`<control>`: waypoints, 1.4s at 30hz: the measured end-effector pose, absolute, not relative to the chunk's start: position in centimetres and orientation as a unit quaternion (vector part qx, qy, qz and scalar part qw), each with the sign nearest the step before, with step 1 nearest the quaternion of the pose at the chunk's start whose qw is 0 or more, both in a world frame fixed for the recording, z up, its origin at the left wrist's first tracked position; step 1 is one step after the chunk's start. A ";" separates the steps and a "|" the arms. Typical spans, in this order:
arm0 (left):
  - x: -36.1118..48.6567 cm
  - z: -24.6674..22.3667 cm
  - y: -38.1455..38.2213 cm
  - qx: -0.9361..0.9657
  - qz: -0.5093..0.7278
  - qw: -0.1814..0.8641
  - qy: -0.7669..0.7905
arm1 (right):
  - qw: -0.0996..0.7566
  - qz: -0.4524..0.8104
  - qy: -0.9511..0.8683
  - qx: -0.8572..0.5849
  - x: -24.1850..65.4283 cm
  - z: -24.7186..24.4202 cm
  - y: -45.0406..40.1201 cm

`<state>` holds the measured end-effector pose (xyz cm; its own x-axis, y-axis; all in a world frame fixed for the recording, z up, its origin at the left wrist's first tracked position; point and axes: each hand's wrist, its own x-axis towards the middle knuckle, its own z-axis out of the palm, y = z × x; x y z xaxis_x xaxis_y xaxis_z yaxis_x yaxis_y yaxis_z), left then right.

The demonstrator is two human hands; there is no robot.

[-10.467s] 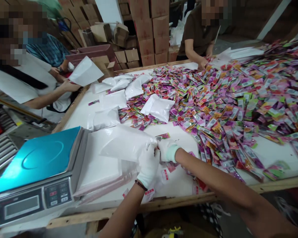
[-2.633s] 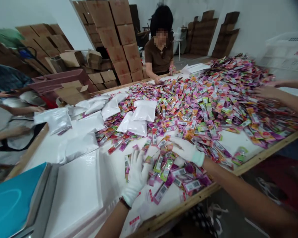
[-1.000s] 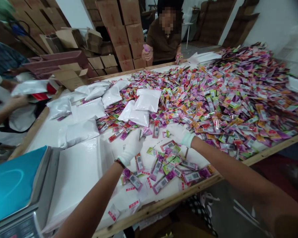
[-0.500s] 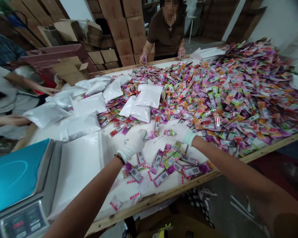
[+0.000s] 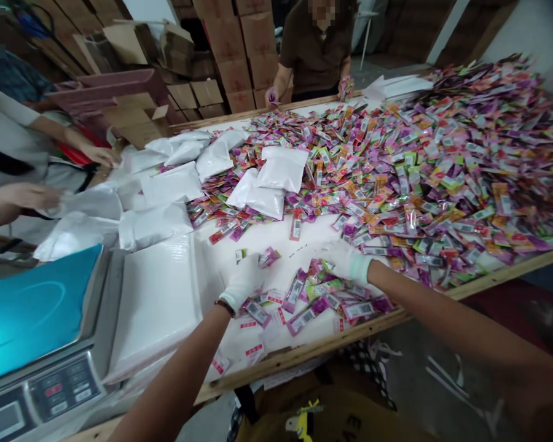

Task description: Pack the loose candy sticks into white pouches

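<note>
A careless sweep could send packets over the wooden edge (image 5: 313, 352) right of the scale (image 5: 37, 313), since the small cluster of packets (image 5: 325, 286) lies so near it. I see the left hand (image 5: 245, 275), nearer the scale, curled by a single packet (image 5: 270, 257), and the right hand (image 5: 346, 259), farther right, bent over the cluster; whether either grips, I can't tell. Flat white bags (image 5: 159, 288) beside the scale block the way; stuffed pouches (image 5: 155, 226) crowd beyond.

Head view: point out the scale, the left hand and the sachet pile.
Scale (image 5: 41, 313): head view, on its blue top.
Left hand (image 5: 243, 279): head view, on its gloved back.
Sachet pile (image 5: 419, 178): head view, on sachets near the middle of the heap.
</note>
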<state>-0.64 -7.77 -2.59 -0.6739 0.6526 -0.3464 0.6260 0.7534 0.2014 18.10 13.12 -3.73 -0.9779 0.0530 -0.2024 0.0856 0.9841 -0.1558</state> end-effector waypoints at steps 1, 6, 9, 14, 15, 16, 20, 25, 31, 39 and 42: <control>-0.7 -2.1 -7.6 0.367 0.045 0.191 0.909 | 0.094 -0.068 0.992 0.055 18.3 -2.9 13.3; -1.3 2.0 -9.6 0.456 0.139 0.170 0.863 | 0.057 -0.071 0.987 0.136 20.3 0.2 14.0; -1.0 2.8 -12.9 0.529 0.124 0.202 0.815 | 0.050 -0.128 0.984 0.115 21.6 -0.4 13.0; 0.8 -0.2 -17.4 0.601 -0.016 0.174 0.780 | 0.103 -0.202 0.970 0.086 22.7 -4.2 10.5; 1.0 -0.7 -17.7 0.602 -0.025 0.160 0.782 | 0.113 -0.208 0.968 0.082 22.8 -4.6 10.4; 1.0 -1.0 -17.8 0.603 -0.021 0.150 0.783 | 0.115 -0.214 0.967 0.077 22.9 -4.9 10.5; 0.2 0.6 -17.1 0.559 0.092 0.131 0.814 | 0.058 -0.245 0.967 0.034 22.9 -3.9 12.0; 0.3 1.9 -16.7 0.464 0.145 0.168 0.858 | 0.047 -0.214 0.976 0.006 21.0 -1.9 12.7; 2.4 -2.5 -16.8 0.448 0.034 0.226 0.864 | 0.120 -0.128 0.981 -0.079 17.4 -3.5 11.9; 1.7 2.1 -16.6 0.440 0.089 0.144 0.882 | 0.099 -0.090 0.989 -0.059 18.9 -3.0 14.1; 0.3 3.1 -16.0 0.400 0.175 0.149 0.887 | 0.107 -0.104 0.986 -0.076 18.5 -3.2 13.4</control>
